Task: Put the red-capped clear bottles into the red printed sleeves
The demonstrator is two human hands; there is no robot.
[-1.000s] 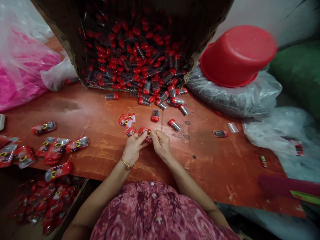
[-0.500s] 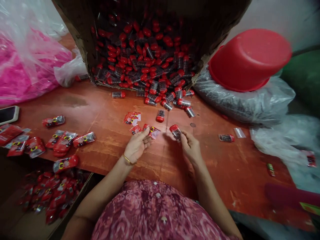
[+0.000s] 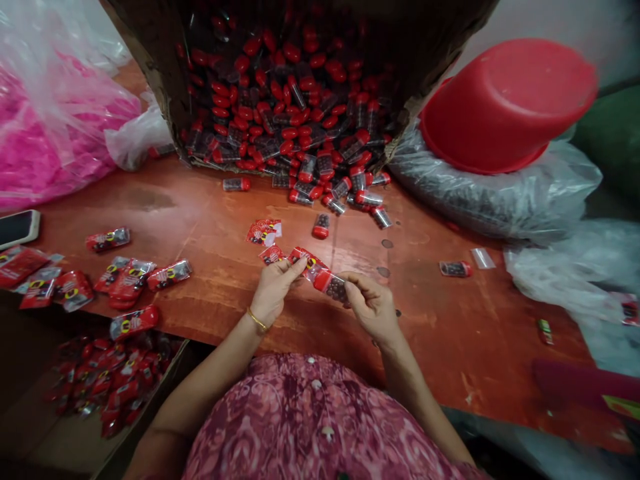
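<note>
1 tube [image 3: 325,279], right grip [image 3: 374,308] | dark beads [image 3: 337,289] inside | box [image 3: 161,80]: red-capped tubes [image 3: 289,133]

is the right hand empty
No, the right hand holds a small red-capped container by its clear end, cap toward the left hand.

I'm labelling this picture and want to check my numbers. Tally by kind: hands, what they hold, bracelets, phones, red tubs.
Hands: 2 (left hand, right hand)
Held printed sleeve: 1
Held red-capped container: 1
Bracelet: 1
Phone: 1
Red tub: 1
Total: 7
</note>
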